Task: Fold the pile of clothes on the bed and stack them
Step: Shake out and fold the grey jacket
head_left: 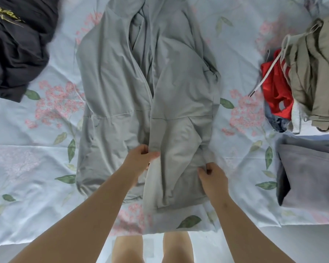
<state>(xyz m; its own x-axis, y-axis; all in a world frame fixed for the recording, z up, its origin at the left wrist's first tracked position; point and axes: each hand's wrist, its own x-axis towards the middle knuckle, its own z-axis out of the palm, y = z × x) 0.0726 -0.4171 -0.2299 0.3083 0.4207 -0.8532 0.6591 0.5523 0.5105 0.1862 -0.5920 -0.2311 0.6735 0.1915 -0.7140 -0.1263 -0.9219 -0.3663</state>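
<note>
On the bed, left hand and right hand grip the jacket, hem nearest.

Grey jacket lies flat on the bed, centred, zip open, wrinkled, hem at the near edge. Black top is crumpled far left. On the right, an unfolded pile of olive, red and white; folded grey piece lies just nearer.

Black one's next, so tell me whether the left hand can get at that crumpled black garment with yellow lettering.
Probably yes, but not yet: the left hand is pinching the light grey zip-up jacket and must let go first. Only floral bedsheet lies between it and the crumpled black garment.
</note>
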